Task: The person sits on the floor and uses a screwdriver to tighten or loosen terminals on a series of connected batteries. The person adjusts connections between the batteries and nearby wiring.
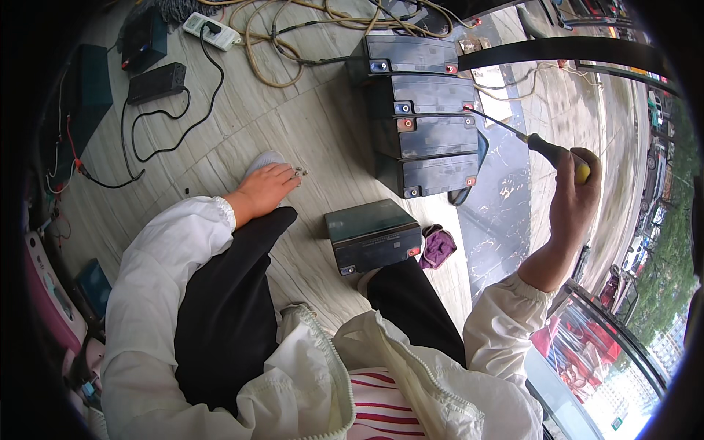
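My right hand (570, 192) is closed around the dark handle, yellow at its end, of a screwdriver (543, 145). Its thin shaft points left, and the tip meets a red-marked terminal (468, 108) on one of several dark batteries (433, 136) standing in a row. My left hand (265, 189) lies palm down with its fingers stretched out, over a light grey shoe (265, 158). Beside its fingertips are several small metal pieces (301, 172), perhaps screws. A single battery (374, 235) stands apart between my legs, with a purple cloth (438, 247) at its right.
Tan cable (275, 70) lies coiled at the far side. A white power strip (213, 31), a black charger (156, 83) and dark green boxes (88, 110) stand at the left. A pink scooter (55, 293) is at the left edge. A glass door (587, 345) stands at right.
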`<state>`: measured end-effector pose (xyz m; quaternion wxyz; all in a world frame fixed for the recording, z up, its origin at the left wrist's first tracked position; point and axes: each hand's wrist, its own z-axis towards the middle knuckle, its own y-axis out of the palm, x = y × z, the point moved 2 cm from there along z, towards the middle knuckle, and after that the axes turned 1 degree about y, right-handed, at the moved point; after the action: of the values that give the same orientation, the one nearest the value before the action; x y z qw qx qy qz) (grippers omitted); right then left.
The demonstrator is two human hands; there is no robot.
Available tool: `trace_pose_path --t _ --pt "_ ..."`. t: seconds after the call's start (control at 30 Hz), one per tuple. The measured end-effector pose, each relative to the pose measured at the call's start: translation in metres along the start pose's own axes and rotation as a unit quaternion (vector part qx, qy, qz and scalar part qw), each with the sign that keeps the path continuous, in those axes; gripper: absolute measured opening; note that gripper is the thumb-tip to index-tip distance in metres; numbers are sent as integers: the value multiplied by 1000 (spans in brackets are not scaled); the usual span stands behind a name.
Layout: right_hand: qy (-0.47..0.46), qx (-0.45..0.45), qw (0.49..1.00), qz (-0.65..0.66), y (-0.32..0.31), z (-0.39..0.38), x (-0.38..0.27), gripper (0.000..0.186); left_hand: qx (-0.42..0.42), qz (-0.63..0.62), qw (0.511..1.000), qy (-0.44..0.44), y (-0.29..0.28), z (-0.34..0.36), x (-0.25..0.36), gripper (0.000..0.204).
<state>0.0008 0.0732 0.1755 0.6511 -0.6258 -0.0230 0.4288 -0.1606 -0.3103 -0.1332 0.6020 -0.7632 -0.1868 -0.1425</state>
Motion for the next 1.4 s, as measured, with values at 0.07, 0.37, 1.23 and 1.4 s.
trace_pose_path --t 0.07,0.37,1.23,1.4 --pt "-23 -13 999 37 -1 -1 2 28 -1 1 1000 1 0 1 0 40" --pt "5 -7 999 31 1 0 1 29 -5 2 1000 2 -3 1 1 42" --pt "-51 -9 997 57 -1 -1 5 30 -41 -4 999 -11 -6 3 3 44" --pt "40 10 999 6 2 0 1 25 -24 -1 1000 -9 -5 0 2 41"
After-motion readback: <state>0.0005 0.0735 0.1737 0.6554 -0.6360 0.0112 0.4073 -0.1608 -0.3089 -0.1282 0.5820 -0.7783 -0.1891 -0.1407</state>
